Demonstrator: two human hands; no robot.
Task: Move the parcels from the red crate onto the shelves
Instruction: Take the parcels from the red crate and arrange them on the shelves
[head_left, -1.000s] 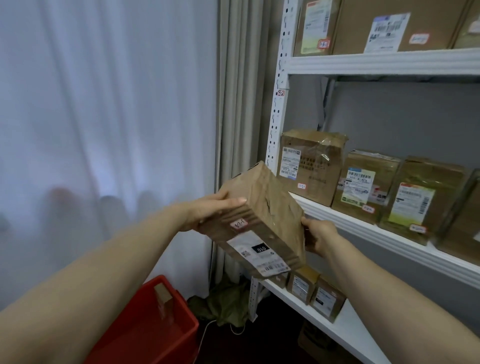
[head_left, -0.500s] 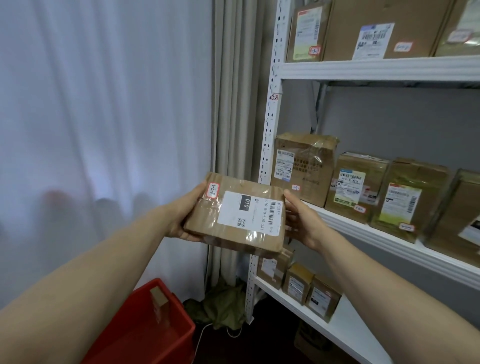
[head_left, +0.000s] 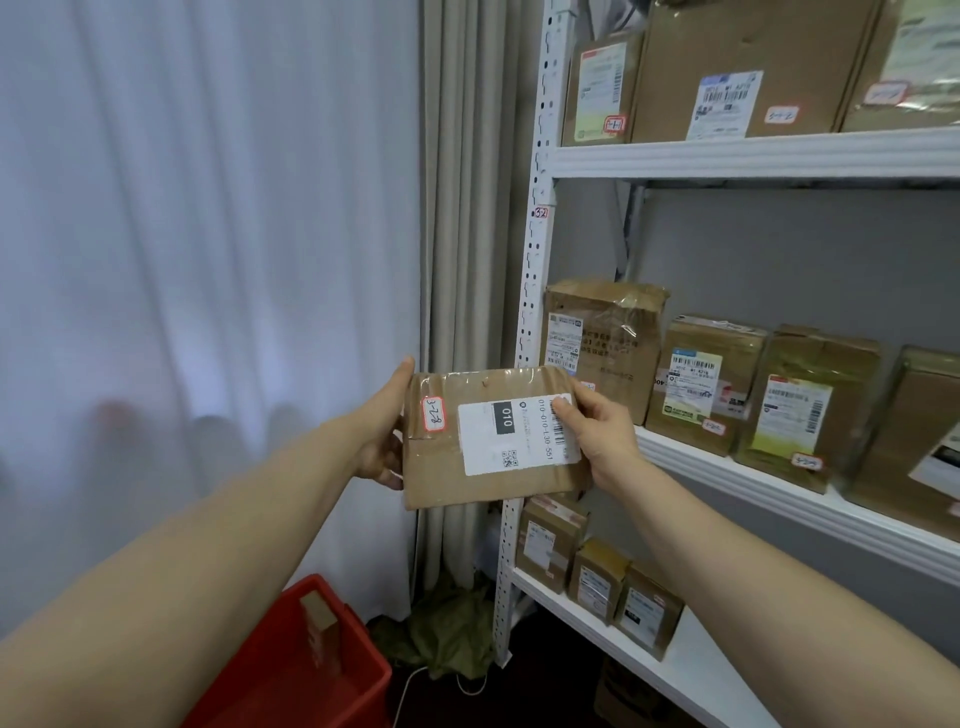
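The person holds 1 flat brown parcel (head_left: 488, 483) up in the air with both hands, in front of the white slotted upright (head_left: 535, 270) of the shelves and level with the middle shelf (head_left: 779, 491). It touches no shelf. Its broad face is turned to the camera, with a white label printed "010" and a small red-edged sticker near its left end.

The left hand (head_left: 382, 436) grips the parcel's left end, the fingers curled behind it and the thumb lying along the upper left corner. The right hand (head_left: 597, 431) grips the right end, its thumb pressed on the label's barcode and the fingers wrapped round behind. The parcel sits between the 2 hands.

Low at the left stands the red crate (head_left: 291, 680), well below the held parcel, with 1 narrow brown box (head_left: 322, 631) upright inside it.

The middle shelf carries 4 labelled parcels standing side by side. The lower shelf (head_left: 675, 670) holds 3 small boxes in a row, and the top shelf (head_left: 753, 156) holds larger cartons. A pale curtain (head_left: 208, 234) hangs at the left. A crumpled green cloth (head_left: 452, 629) lies on the floor by the foot of the upright.
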